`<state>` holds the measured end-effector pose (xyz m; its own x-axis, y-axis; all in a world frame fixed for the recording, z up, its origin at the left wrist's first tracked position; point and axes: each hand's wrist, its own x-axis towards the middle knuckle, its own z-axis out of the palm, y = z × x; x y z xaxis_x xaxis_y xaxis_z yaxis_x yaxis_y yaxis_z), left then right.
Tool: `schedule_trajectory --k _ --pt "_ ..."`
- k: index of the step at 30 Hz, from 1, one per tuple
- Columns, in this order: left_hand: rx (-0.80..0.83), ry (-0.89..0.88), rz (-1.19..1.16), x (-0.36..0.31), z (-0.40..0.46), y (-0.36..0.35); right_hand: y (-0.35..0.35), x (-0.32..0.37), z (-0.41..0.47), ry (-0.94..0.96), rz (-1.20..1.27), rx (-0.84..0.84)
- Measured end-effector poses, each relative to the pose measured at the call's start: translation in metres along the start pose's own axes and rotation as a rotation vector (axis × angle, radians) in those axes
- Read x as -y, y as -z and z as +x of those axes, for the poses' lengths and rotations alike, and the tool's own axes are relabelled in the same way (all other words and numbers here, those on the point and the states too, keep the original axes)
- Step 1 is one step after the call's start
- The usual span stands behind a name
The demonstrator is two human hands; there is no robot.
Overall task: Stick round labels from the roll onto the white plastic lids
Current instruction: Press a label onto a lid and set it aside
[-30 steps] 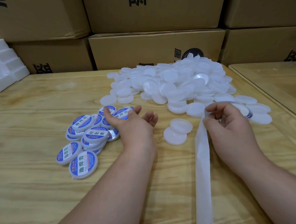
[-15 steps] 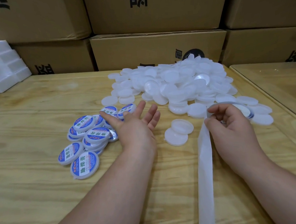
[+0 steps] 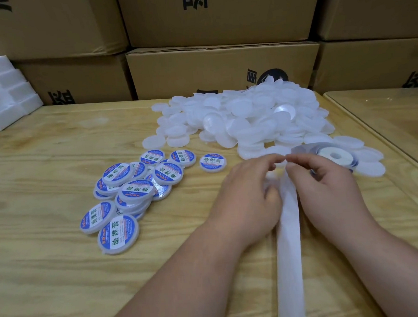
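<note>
My left hand (image 3: 246,197) and my right hand (image 3: 325,186) meet fingertip to fingertip at the top of the white label strip (image 3: 289,251), which runs down towards me. My right hand grips the strip just in front of the label roll (image 3: 333,156). With curled thumb and forefinger my left hand pinches at the strip's upper end; no label shows between the fingers. Plain white lids (image 3: 249,117) lie heaped behind the hands. Labelled lids (image 3: 132,189) with blue and white stickers are piled at the left, and one labelled lid (image 3: 212,162) sits apart.
Stacked cardboard boxes (image 3: 222,68) wall off the back of the wooden table (image 3: 52,275). White foam blocks (image 3: 3,94) sit at the far left. A second tabletop (image 3: 389,115) adjoins on the right.
My left hand left the labelled pile and moved right to the strip beside my right hand. One labelled lid now lies apart from the pile. The roll has come into view behind my right hand.
</note>
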<state>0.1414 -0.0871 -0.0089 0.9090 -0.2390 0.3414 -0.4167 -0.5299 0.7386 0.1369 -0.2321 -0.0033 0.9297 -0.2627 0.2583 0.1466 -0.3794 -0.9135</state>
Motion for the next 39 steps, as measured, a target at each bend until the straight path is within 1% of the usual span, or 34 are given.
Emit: schedule_trajectory --k 1,4,7,13,17,20,24,27,31,34,36,39 --pt "0.032 -0.002 0.052 0.0 -0.001 -0.001 0.0 0.001 0.0 -0.016 -0.001 -0.01" --pt "0.052 0.058 0.072 0.001 0.001 0.003 0.0 0.002 -0.002 -0.044 0.043 -0.045" --pt "0.077 0.027 0.073 -0.004 0.002 0.005 0.002 0.005 -0.002 -0.041 0.063 -0.079" --pt "0.067 0.086 -0.051 -0.009 -0.003 0.008 0.002 0.007 -0.004 -0.026 0.12 -0.083" --pt "0.016 0.047 -0.009 -0.011 -0.004 0.004 0.002 0.01 -0.005 -0.02 0.179 -0.061" --pt "-0.009 0.001 0.056 -0.016 -0.005 0.005 0.002 0.009 -0.004 -0.049 0.2 -0.068" --pt "-0.061 -0.111 0.21 -0.03 -0.006 0.009 0.004 0.003 0.002 -0.145 0.262 -0.141" --pt "-0.048 -0.185 0.274 -0.04 -0.009 0.007 0.006 0.001 0.006 -0.216 0.325 -0.171" --pt "0.051 -0.295 0.219 -0.045 -0.014 0.003 0.01 0.004 0.008 -0.274 0.367 -0.206" --pt "0.107 -0.32 0.145 -0.041 -0.015 0.003 0.012 0.007 0.009 -0.29 0.344 -0.202" --pt "0.1 -0.308 0.062 -0.039 -0.016 0.004 0.013 0.009 0.008 -0.264 0.299 -0.16" --pt "0.1 -0.268 -0.01 -0.037 -0.016 0.005 0.014 0.006 0.006 -0.218 0.211 -0.021"
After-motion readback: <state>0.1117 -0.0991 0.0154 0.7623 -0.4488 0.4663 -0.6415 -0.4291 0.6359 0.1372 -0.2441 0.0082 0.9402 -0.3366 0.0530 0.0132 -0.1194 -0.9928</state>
